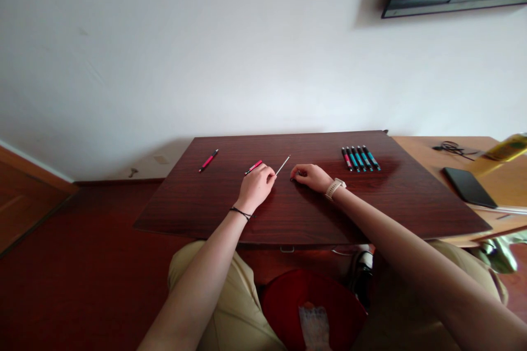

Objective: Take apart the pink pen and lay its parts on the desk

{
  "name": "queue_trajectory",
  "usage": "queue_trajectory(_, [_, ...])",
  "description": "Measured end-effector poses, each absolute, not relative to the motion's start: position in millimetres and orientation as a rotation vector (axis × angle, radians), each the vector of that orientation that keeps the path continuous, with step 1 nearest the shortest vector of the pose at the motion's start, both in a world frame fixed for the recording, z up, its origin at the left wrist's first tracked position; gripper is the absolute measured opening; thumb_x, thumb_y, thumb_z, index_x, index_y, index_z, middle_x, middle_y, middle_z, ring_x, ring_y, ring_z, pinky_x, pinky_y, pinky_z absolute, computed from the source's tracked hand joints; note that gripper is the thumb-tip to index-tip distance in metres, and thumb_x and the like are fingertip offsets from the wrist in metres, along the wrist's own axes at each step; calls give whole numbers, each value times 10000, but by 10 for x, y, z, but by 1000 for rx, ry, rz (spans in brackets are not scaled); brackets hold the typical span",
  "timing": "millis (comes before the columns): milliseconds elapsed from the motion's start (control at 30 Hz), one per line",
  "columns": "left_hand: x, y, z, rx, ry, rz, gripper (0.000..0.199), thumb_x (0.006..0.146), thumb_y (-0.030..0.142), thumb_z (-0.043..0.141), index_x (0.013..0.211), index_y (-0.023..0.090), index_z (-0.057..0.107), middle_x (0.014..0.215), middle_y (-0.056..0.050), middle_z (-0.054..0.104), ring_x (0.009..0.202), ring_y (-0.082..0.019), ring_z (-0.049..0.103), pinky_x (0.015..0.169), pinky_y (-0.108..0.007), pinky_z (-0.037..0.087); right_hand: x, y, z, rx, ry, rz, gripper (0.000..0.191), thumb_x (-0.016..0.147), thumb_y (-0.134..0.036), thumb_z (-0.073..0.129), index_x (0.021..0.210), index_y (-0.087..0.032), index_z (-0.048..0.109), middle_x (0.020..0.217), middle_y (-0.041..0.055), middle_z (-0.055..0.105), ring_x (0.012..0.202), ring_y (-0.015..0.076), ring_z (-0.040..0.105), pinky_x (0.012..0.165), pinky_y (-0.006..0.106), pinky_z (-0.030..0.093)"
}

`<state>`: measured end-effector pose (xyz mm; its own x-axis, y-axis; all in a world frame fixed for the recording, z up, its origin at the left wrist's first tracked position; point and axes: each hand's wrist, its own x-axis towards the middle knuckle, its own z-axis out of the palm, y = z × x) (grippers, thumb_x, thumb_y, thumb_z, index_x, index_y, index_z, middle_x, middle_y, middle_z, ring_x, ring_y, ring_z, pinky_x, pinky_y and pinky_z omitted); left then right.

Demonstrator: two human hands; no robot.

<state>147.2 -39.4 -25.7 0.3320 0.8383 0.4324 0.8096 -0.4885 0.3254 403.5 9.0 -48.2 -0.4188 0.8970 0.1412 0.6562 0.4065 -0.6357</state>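
My left hand point(257, 184) is closed, with a thin white pen refill point(282, 165) between thumb and forefinger, its tip pointing up and right. A pink pen barrel point(254, 166) with a dark end shows just beyond its knuckles; whether the hand touches it I cannot tell. To the right, my right hand point(312, 176) rests low over the table with fingers curled together. Something small and dark point(292, 179) shows at its fingertips, too small to name. A pink and black pen point(208, 160) lies by itself at the table's left.
A row of several pens point(360, 158), one pink and the others blue, lies right of my right hand on the dark wooden table point(321, 219). A lighter desk to the right bears a black phone-like slab point(469, 187) and a coiled cable point(453, 148). A red stool point(280, 307) stands below.
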Motion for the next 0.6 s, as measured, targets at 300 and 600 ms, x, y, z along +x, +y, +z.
queue_trajectory(300, [1496, -400, -269, 2523, 1575, 851, 141, 1041, 230, 623, 925, 234, 704, 1000, -45, 722, 921, -216, 702, 789, -314, 533, 3991, 38, -452, -1300, -2342, 535, 189, 998, -314, 599, 1042, -272, 777, 850, 18, 766, 703, 190, 641, 698, 287, 390])
queue_trajectory(600, [1469, -374, -323, 2535, 1595, 820, 143, 1046, 233, 616, 938, 227, 710, 1018, -44, 731, 921, -215, 706, 783, -312, 519, 3987, 42, -553, -1263, -2401, 314, 205, 1056, -335, 543, 1090, -300, 743, 1015, 14, 810, 876, 229, 739, 748, 287, 427])
